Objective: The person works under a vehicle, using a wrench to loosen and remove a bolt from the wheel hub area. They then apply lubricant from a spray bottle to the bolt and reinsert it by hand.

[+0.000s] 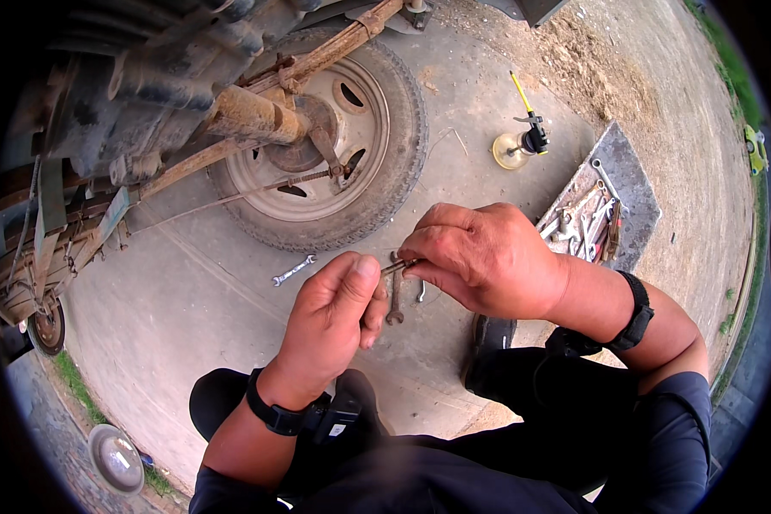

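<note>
In front of me, a thin, dark metal rod-like piece [394, 268] spans the small gap between my two hands; its exact kind is too small to make out. My left hand [330, 313] is closed, its thumb pressed over one end of the piece. The fingertips of my right hand [488, 261] pinch the other end. Below them on the concrete lies a rusty open-end wrench [395, 304], partly hidden by my hands. Beside it is a small silver wrench [421, 291], also partly covered. Left of my hands lies another silver open-end wrench [294, 270].
A wheel with a worn tyre [407, 128] stands ahead, joined to a rusty axle [257, 118] under the vehicle at left. A clear oil can [511, 151] with a yellow spout stands to the right. Nearer is a metal tray [638, 188] holding several wrenches. My shoe [488, 347] is close by.
</note>
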A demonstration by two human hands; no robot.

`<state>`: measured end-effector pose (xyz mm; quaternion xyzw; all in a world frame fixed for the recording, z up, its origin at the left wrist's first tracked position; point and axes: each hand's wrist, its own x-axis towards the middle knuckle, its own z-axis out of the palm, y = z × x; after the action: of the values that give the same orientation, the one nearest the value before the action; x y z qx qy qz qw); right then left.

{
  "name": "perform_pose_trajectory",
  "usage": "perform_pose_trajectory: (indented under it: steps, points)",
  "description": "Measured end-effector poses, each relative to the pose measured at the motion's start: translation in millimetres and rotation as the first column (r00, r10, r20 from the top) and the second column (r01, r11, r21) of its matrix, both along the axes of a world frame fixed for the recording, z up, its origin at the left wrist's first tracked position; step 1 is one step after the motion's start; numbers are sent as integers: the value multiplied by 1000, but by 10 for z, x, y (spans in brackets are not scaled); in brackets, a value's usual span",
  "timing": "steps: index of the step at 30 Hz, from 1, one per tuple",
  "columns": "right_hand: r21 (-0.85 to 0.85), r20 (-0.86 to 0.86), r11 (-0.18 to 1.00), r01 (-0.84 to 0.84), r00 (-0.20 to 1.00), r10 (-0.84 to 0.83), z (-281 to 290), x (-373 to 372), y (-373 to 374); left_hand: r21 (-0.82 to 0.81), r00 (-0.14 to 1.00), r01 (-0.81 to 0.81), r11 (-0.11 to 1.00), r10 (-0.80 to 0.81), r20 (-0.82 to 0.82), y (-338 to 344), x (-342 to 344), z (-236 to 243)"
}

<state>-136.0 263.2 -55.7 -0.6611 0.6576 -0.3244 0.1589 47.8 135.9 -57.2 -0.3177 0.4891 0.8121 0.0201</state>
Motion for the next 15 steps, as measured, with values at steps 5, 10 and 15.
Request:
perform_pose_trajectory:
  steps: [5, 10, 15]
  points:
    - [4, 47, 1000, -12, 999, 12, -10, -2, -13, -166, 999, 5, 986, -13, -46, -2, 27, -8]
    - [34, 193, 996, -77, 979, 69, -32, -32, -35, -377, 993, -3, 926, -43, -114, -4, 54, -60]
    - [328, 591, 942, -70, 793, -147, 52, 31, -37, -562, 976, -50, 826, -80, -205, 0, 39, -82]
